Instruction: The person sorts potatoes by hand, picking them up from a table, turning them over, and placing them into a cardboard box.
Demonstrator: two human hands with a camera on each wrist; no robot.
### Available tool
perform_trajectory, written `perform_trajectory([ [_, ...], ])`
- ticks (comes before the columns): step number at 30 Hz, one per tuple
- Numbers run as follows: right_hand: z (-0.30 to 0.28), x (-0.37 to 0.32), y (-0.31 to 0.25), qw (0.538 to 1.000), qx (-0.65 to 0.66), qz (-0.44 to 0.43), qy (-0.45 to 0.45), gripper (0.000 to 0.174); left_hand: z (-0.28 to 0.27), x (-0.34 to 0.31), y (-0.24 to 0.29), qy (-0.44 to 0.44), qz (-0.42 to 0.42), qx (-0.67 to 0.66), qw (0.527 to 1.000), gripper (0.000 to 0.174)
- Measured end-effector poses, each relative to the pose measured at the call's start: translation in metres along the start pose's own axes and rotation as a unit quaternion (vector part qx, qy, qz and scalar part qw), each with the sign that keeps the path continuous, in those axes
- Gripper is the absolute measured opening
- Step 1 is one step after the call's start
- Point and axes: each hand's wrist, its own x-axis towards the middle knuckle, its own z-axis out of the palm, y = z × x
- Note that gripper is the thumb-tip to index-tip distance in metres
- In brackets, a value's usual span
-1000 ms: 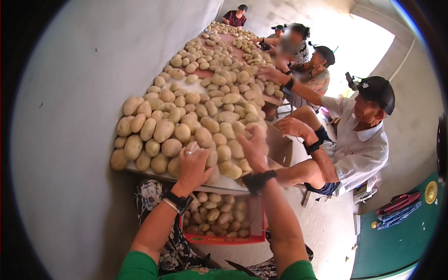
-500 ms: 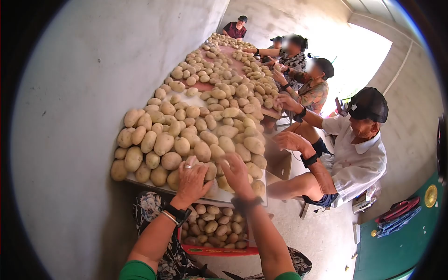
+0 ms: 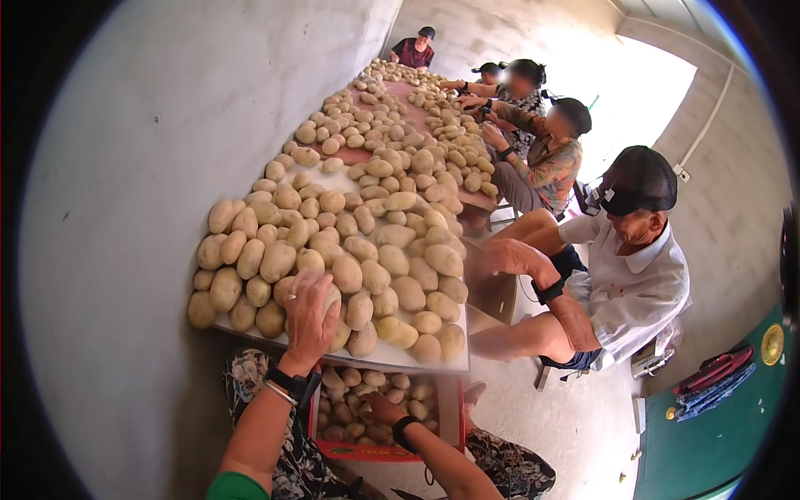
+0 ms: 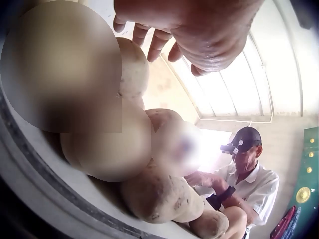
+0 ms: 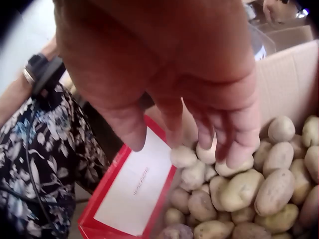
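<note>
In the head view my left hand (image 3: pixel 310 318), with a ring on one finger, rests on potatoes at the front edge of the heaped table, next to a potato (image 3: pixel 332 300) partly hidden by the fingers. The left wrist view has its fingers (image 4: pixel 158 44) loosely bent above large potatoes (image 4: pixel 134 67). My right hand (image 3: pixel 385 410) is down inside a red-rimmed cardboard box (image 3: pixel 367 452) below the table edge. Seen from the right wrist, its fingers (image 5: pixel 239 149) hang loosely over the potatoes (image 5: pixel 241 191) in the box, fingertips right at the top ones.
Potatoes (image 3: pixel 392 171) cover the long table (image 3: pixel 400 360) back to the far wall. A person in a white shirt (image 3: pixel 637 275) sits close on the right, one arm near the table corner. Several more people line the right side and far end. A green door (image 3: pixel 708 425) stands at right.
My right hand has left the potatoes at the table's front and gone down into the box. The left hand stays on the front potatoes, slightly further left. The neighbour's reaching arm has drawn back.
</note>
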Motion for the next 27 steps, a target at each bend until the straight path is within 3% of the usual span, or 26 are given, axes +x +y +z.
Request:
perform_trajectory([
  [3,0.016,0.020,-0.003,0.990,-0.069,0.113,0.045,0.053,-0.006,0.003,-0.001,-0.012,-0.008,-0.005,1.000,0.037],
  [6,0.004,0.022,-0.029,0.985,-0.083,0.145,0.042,0.059,-0.014,0.004,-0.005,-0.018,-0.004,0.003,1.000,0.036],
  [10,0.015,0.036,-0.013,0.984,-0.111,0.136,0.011,0.061,-0.023,0.005,-0.011,-0.018,-0.023,0.011,1.000,0.036],
  [13,0.020,0.051,-0.007,0.989,-0.052,0.132,-0.033,0.063,-0.029,0.006,-0.015,-0.019,-0.033,0.000,0.999,0.035],
  [19,0.044,0.065,-0.017,0.964,-0.188,0.185,-0.025,0.061,-0.031,0.004,-0.022,-0.019,-0.049,0.001,0.999,0.033],
  [21,0.048,0.064,-0.021,0.973,-0.176,0.145,-0.022,0.045,-0.032,0.004,-0.023,-0.006,-0.048,-0.002,0.999,0.033],
  [22,0.048,0.065,-0.024,0.973,-0.176,0.144,-0.023,0.045,-0.033,0.004,-0.023,-0.005,-0.049,-0.001,0.999,0.033],
  [24,0.049,0.066,-0.029,0.988,-0.030,0.089,0.124,0.044,-0.035,0.002,-0.023,-0.013,-0.052,-0.004,0.999,0.032],
  [25,0.055,0.073,-0.024,0.988,-0.029,0.090,0.124,0.044,-0.036,0.002,-0.022,-0.014,-0.053,-0.005,0.998,0.032],
  [27,0.058,0.090,-0.020,0.972,-0.114,-0.093,0.182,0.051,-0.036,0.002,-0.021,-0.009,-0.050,-0.015,0.999,0.032],
])
